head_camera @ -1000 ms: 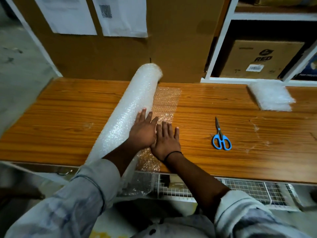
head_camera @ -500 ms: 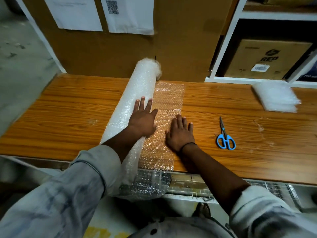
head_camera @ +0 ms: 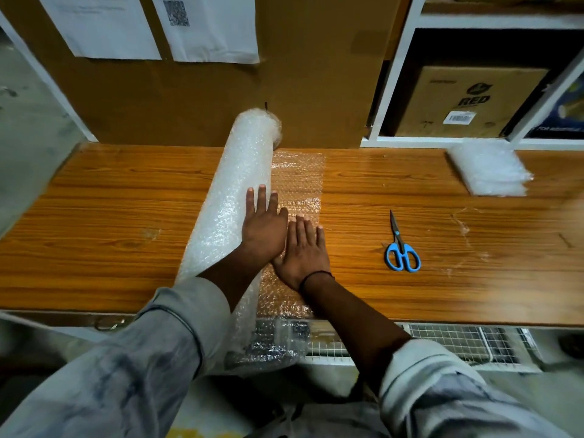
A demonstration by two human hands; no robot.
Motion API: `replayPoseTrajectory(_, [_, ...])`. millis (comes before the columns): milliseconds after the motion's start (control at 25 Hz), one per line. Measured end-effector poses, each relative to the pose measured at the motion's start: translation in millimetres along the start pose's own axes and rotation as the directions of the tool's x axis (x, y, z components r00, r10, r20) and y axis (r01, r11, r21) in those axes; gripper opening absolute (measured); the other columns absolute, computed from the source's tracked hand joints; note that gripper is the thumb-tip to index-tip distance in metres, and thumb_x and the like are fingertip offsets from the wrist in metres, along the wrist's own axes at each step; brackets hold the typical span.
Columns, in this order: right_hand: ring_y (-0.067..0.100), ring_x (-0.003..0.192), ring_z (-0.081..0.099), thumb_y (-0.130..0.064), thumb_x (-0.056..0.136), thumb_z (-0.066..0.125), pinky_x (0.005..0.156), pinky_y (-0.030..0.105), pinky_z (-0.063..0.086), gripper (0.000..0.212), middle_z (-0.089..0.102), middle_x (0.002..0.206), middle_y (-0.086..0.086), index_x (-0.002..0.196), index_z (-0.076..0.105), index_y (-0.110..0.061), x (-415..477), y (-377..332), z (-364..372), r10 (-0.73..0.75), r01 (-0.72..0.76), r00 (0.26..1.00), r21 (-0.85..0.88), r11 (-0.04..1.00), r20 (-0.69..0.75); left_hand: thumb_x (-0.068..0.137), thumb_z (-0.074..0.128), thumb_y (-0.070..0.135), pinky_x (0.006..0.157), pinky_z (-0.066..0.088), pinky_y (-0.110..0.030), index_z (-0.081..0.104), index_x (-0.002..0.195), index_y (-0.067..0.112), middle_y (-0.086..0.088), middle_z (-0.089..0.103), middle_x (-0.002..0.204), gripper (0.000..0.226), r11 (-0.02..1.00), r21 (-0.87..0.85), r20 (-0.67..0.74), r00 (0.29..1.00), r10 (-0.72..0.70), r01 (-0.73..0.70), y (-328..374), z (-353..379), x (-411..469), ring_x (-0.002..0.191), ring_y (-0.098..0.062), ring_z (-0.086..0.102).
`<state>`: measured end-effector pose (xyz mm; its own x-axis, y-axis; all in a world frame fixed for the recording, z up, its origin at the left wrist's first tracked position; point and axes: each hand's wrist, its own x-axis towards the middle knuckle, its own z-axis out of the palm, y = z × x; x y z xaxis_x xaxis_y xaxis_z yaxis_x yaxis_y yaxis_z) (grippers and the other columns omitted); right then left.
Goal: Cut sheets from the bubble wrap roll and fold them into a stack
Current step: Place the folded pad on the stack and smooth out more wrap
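While left hand (head_camera: 264, 229) lay flat on one roll (head_camera: 234, 197), right hand (head_camera: 303, 251) pressed flat on sheet (head_camera: 298, 178); one scissors (head_camera: 401, 251), one stack (head_camera: 489, 167) apart.

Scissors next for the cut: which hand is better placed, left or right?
Right, probably. The right hand lies flat on the unrolled sheet, on the side nearest the scissors. The left hand rests on the bubble wrap roll, farther away, and can hold it steady.

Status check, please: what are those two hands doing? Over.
Left hand flat against roll. Right hand flat on unrolled sheet. Scissors untouched, off to the right.
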<state>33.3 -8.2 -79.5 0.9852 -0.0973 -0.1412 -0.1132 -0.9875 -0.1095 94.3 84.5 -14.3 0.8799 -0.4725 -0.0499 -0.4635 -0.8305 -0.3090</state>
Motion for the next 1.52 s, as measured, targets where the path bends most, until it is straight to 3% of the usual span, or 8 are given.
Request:
replayPoseTrajectory(240, [0.027,0.158,-0.016,-0.066,0.099,0.012,0.125,0.056,-0.009,0.087,-0.012,0.172,0.009,0.164,-0.006,-0.010,15,36,-12,-0.007,0.009,0.999,-0.069,0.998,0.033,0.092,0.061,0.057,0.120,-0.013,-0.067,0.038,0.155,0.021,-0.018,0.008,0.171,0.076,0.999,-0.008,-0.001,0.999,-0.035,0.035,13,-8,6,0.155,-0.049,-0.012])
replayPoseTrajectory(400, [0.032,0.158,-0.013,-0.069,0.100,0.011,0.125,0.057,-0.008,0.088,-0.009,0.172,0.011,0.164,-0.003,-0.011,23,56,-28,0.085,-0.084,0.995,-0.027,0.996,0.048,0.094,0.058,0.054,0.121,-0.012,-0.066,0.046,0.150,0.023,-0.018,0.008,0.171,0.065,0.999,-0.025,0.009,0.999,-0.035,0.036,12,-11,7,0.154,-0.049,-0.013])
replayPoseTrajectory(560, [0.042,0.147,0.028,-0.053,0.100,0.046,0.117,0.054,0.028,0.082,0.030,0.160,0.022,0.158,0.019,-0.002,6,36,-33,0.247,-0.234,0.966,0.147,0.961,-0.074,0.092,0.058,0.051,0.121,-0.012,-0.065,0.050,0.148,0.027,-0.016,0.007,0.172,0.061,0.999,-0.045,-0.015,1.000,-0.026,0.025,-2,-1,3,0.155,-0.048,-0.012])
replayPoseTrajectory(680, [0.042,0.138,0.039,-0.044,0.098,0.057,0.109,0.053,0.036,0.071,0.042,0.150,0.021,0.150,0.031,-0.003,-2,17,-34,0.393,-0.377,0.920,0.258,0.890,-0.009,0.093,0.055,0.058,0.121,-0.013,-0.064,0.049,0.149,0.027,-0.014,0.005,0.172,0.064,0.999,-0.054,-0.028,1.000,-0.004,0.003,-17,6,-4,0.155,-0.047,-0.012])
replayPoseTrajectory(840, [0.043,0.127,0.052,-0.018,0.099,0.053,0.099,0.052,0.044,0.047,0.056,0.136,0.021,0.142,0.040,-0.005,-4,13,-38,0.344,-0.315,0.938,0.316,0.895,-0.040,0.093,0.055,0.063,0.122,-0.011,-0.063,0.045,0.151,0.028,-0.013,0.005,0.172,0.068,0.998,-0.064,-0.042,0.999,0.008,-0.010,-34,4,-11,0.156,-0.045,-0.012])
replayPoseTrajectory(1040, [0.048,0.110,0.062,-0.003,0.104,0.040,0.073,0.046,0.042,0.038,0.049,0.138,0.026,0.142,0.040,-0.005,-9,40,-51,0.327,-0.280,0.940,0.325,0.903,-0.100,0.093,0.065,0.040,0.123,-0.005,-0.065,0.054,0.144,0.024,-0.016,0.014,0.171,0.054,0.999,-0.025,-0.115,0.993,0.031,-0.034,-19,-13,-17,0.156,-0.046,-0.001])
replayPoseTrajectory(1240, [0.050,0.108,0.062,0.004,0.102,0.037,0.075,0.045,0.042,0.037,0.048,0.134,0.026,0.138,0.043,-0.003,-12,67,-52,0.406,-0.340,0.904,0.353,0.871,-0.131,0.093,0.055,0.061,0.123,-0.009,-0.064,0.057,0.143,0.027,-0.013,0.019,0.170,0.060,0.992,-0.120,0.017,0.999,0.051,-0.048,11,-14,-23,0.157,-0.044,-0.003])
replayPoseTrajectory(1520, [0.048,0.102,0.064,0.004,0.101,0.043,0.079,0.050,0.051,0.042,0.043,0.140,0.024,0.141,0.044,-0.006,-31,69,-41,0.380,-0.299,0.906,0.354,0.886,-0.188,0.093,0.045,0.074,0.125,-0.005,-0.060,0.041,0.155,0.035,-0.007,0.008,0.173,0.073,0.981,-0.150,-0.012,0.992,0.125,-0.126,-43,2,-38,0.157,-0.040,-0.009])
